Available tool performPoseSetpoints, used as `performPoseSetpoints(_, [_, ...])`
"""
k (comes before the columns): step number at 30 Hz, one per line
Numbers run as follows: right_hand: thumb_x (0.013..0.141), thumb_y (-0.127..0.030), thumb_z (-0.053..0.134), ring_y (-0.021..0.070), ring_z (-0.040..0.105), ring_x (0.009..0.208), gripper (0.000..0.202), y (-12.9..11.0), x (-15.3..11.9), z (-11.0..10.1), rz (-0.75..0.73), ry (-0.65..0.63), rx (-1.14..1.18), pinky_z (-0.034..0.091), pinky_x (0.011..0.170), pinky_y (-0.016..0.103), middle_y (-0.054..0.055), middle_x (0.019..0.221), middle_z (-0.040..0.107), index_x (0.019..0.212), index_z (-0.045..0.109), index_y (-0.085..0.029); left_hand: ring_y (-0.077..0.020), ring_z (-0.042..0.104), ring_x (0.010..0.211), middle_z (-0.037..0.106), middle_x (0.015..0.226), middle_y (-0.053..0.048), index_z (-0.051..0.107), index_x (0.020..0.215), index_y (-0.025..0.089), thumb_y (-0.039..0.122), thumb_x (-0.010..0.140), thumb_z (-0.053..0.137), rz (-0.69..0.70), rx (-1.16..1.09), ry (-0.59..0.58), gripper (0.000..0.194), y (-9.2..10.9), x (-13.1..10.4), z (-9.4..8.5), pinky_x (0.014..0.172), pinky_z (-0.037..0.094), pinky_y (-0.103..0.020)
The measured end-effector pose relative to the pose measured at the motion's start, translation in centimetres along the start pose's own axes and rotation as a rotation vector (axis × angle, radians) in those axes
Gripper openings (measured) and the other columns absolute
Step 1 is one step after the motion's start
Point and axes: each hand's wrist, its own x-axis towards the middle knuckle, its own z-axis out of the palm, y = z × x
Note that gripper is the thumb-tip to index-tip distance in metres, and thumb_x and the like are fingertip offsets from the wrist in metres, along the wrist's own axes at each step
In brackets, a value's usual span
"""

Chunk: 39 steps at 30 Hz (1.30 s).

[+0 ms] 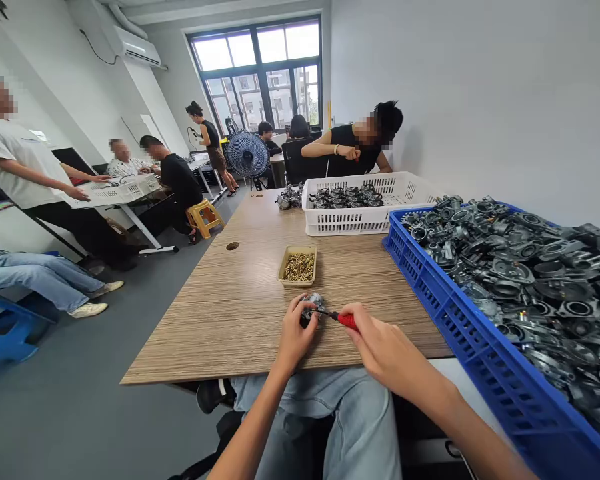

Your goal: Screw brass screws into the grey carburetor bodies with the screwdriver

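Observation:
Near the front edge of the wooden table (230, 300), my left hand (297, 332) grips a small grey metal part (316, 304), its fingers curled round the near left side. My right hand (373, 337) is closed on the red handle of a screwdriver (347, 321). The screwdriver's dark shaft points left, and its tip meets the metal part; the exact contact spot is too small to make out. Just beyond the part stands a beige tray (281, 273) of small brass pieces (300, 267).
A blue crate (430, 273) heaped with metal parts stands on the right. Behind the tray is a white basket (347, 222) with more parts, and a person (350, 148) sits beyond it. A fan (249, 154) and other people are farther back.

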Motion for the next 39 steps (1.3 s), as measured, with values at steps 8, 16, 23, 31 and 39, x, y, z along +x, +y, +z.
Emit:
performPoseSetpoints(8, [0.115, -0.044, 0.041, 0.0320, 0.079, 0.080, 0.026, 1.4, 1.1, -0.5, 0.331, 0.002, -0.364, 0.036, 0.060, 0.031, 0.010, 0.085, 0.078, 0.120, 0.049, -0.020, -0.0306, 0.061, 0.140, 0.067, 0.140, -0.014, 0.074, 0.107, 0.023, 0.027, 0.099, 0.065, -0.012, 0.011, -0.007, 0.013, 0.5, 0.1, -0.1, 0.116, 0.049, -0.049])
performPoseSetpoints(16, [0.112, -0.025, 0.041, 0.0260, 0.077, 0.104, 0.016, 1.2, 0.3, -0.4, 0.069, 0.038, 0.017, 0.049, 0.077, 0.031, 0.008, 0.119, 0.077, 0.127, 0.046, -0.025, -0.0308, 0.061, 0.140, 0.067, 0.141, -0.014, 0.073, 0.107, 0.023, 0.026, 0.098, 0.065, -0.014, 0.017, -0.010, 0.012, 0.4, 0.1, -0.2, 0.115, 0.050, -0.049])
performPoseSetpoints(23, [0.113, -0.041, 0.043, 0.0314, 0.079, 0.085, 0.021, 0.9, 0.5, -0.3, 0.225, 0.047, -0.236, 0.043, 0.065, 0.032, 0.010, 0.093, 0.078, 0.118, 0.051, -0.022, -0.0306, 0.060, 0.141, 0.067, 0.141, -0.014, 0.074, 0.108, 0.023, 0.027, 0.099, 0.065, -0.007, 0.008, -0.008, 0.013, 0.5, 0.2, -0.2, 0.117, 0.050, -0.050])
performPoseSetpoints(31, [0.114, -0.040, 0.043, 0.0317, 0.079, 0.084, 0.020, 0.9, 0.9, -0.2, 0.331, 0.016, -0.268, 0.045, 0.066, 0.032, 0.011, 0.089, 0.078, 0.119, 0.050, -0.021, -0.0306, 0.061, 0.140, 0.066, 0.143, -0.014, 0.074, 0.109, 0.023, 0.027, 0.099, 0.066, -0.016, 0.014, 0.002, 0.013, 0.4, 0.1, -0.1, 0.117, 0.049, -0.050])
performPoseSetpoints(39, [0.109, -0.018, 0.040, 0.0242, 0.078, 0.101, 0.021, -0.8, -0.2, 0.2, 0.019, -0.026, -0.042, 0.047, 0.074, 0.030, 0.007, 0.117, 0.077, 0.127, 0.048, -0.025, -0.0300, 0.061, 0.140, 0.066, 0.142, -0.013, 0.073, 0.109, 0.023, 0.027, 0.099, 0.065, -0.011, 0.004, 0.013, 0.014, 0.4, 0.1, -0.1, 0.118, 0.049, -0.049])
